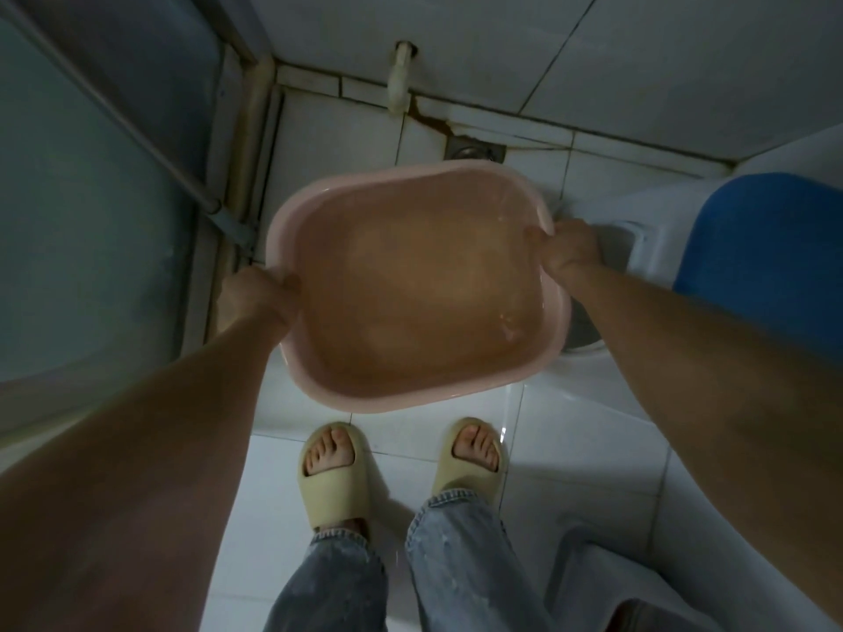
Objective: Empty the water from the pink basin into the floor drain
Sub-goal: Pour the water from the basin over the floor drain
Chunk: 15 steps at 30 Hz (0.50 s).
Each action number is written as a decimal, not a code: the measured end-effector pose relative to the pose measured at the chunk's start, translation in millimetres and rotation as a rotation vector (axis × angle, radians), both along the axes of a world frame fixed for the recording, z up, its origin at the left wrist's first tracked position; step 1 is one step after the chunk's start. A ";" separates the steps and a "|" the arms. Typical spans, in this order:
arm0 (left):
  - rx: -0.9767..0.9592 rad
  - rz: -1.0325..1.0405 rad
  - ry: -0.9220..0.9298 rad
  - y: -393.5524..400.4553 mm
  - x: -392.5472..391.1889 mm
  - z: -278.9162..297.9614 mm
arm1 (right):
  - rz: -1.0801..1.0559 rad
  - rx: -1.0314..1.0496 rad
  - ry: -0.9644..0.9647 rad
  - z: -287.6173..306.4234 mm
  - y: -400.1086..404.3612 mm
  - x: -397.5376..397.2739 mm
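Observation:
A pink basin [292, 221], squarish with rounded corners, hangs level above the white floor tiles and holds water [410, 285] close to its rim. My left hand [255, 296] grips its left rim, thumb inside. My right hand [570, 248] grips the right rim the same way. The square metal floor drain [474, 151] lies in the floor just beyond the basin's far edge, partly covered by that edge.
A white tap [398, 79] sticks out of the tiled wall above the drain. A glass shower partition [82, 198] stands left. A white toilet [638, 230] with a blue cover [766, 248] stands right. My feet in beige slippers [337, 476] stand under the basin's near edge.

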State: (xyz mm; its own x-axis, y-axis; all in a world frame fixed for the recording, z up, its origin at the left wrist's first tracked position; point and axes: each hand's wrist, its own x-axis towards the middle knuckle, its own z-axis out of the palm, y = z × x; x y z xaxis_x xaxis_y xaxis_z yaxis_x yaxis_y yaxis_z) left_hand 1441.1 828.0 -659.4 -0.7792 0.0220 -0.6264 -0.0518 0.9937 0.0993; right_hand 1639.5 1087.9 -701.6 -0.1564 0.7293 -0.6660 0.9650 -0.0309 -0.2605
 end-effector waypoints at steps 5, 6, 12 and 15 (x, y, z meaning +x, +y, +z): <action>-0.024 -0.050 0.007 -1.3 -6.3 -2.9 | 0.004 0.005 -0.026 -4.7 -0.5 -4.1; -0.031 -0.065 0.016 -2.0 -7.7 -4.3 | 0.001 0.001 -0.030 -5.9 -0.9 -3.8; -0.068 -0.103 0.018 -2.8 -12.8 -6.6 | 0.043 -0.007 -0.029 -10.9 -0.5 -1.8; -0.071 -0.085 0.023 -4.5 -15.1 -8.4 | 0.043 -0.008 -0.034 -12.8 0.2 -4.3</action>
